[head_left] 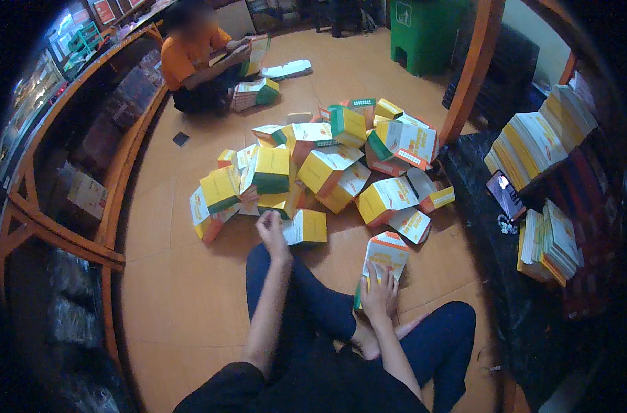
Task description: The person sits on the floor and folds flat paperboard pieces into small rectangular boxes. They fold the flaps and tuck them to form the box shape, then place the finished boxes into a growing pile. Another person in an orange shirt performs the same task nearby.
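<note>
My right hand (379, 292) lies with spread fingers on the white panel of a folding carton (384, 252), which has yellow, green and orange parts and rests on the floor by my foot. My left hand (275, 234) is raised over my left knee, its fingers curled together; whatever is between them, if anything, is hidden. Just beyond it lies a white and yellow carton (306, 227). A heap of similar cartons (268, 168), several of them standing folded into box shape, spreads across the floor in front of me.
Across the floor a person in an orange shirt (193, 58) sits holding a carton sheet (257, 55), beside a stack of cartons (255, 95). To the right, flat carton stacks (533, 144) and a phone (506, 195) rest on a black-covered surface. A green bin (423, 34) stands behind an orange post (473, 69).
</note>
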`<state>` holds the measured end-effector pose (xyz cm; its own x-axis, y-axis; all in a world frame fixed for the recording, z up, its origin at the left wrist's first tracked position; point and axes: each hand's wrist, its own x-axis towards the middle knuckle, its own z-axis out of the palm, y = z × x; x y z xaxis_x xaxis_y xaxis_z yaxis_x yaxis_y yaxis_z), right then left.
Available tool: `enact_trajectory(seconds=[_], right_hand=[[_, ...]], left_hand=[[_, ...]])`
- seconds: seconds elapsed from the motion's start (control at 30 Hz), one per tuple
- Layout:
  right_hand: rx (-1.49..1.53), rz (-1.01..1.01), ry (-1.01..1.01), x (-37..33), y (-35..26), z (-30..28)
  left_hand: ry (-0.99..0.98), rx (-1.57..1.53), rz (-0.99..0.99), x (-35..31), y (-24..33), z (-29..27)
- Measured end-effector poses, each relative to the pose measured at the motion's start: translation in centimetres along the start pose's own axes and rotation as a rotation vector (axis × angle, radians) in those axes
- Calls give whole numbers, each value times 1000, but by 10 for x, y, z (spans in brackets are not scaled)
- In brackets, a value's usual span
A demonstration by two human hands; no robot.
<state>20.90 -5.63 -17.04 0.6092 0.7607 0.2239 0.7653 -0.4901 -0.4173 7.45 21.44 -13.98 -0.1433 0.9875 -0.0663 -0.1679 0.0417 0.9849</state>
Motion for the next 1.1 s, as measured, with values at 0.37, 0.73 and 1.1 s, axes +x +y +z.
enact_trajectory(seconds=[0.37, 0.73, 1.1], right_hand=[[-52, 16, -21, -1, 3, 5], [70, 48, -29, -3, 3, 7], [691, 163, 179, 4, 14, 3]], left_hand=[[-144, -567, -651, 185, 25, 39], [-89, -474, -559, 130, 46, 48], [-630, -493, -444, -50, 73, 18]])
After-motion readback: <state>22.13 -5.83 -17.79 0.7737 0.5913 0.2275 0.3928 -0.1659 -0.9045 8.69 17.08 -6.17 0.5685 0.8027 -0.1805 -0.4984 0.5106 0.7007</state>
